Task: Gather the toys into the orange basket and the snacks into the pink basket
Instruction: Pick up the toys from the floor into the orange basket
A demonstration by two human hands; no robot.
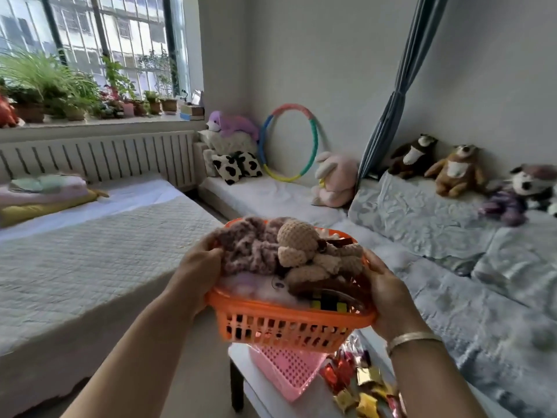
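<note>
**Orange basket lifted in both hands, pink basket directly below**

The left hand (200, 267) is gripping the left rim of the orange basket (289, 322), with the fingers curling over the edge and pressing into the mauve knitted toy (247, 248). The right hand (388, 292) is gripping the right rim, with the thumb lying along the top edge. Both hands are carrying the basket in the air, tilted slightly toward the camera, with its long axis running left to right between them.

The basket is holding a heap of toys: the mauve knitted toy at the left, a tan crocheted doll (304, 251) on top, and a coloured puzzle cube (327, 301) near the front wall.

The pink basket (289, 369) is sitting on the small white table (241, 357), directly beneath the orange basket and near the table's left edge. It appears to be empty. The wrapped snacks (358, 387) are lying loose on the table just right of it, so the right hand is the nearer one.

Judgement: the toy step appears complete; the snack step is not yet started.
</note>
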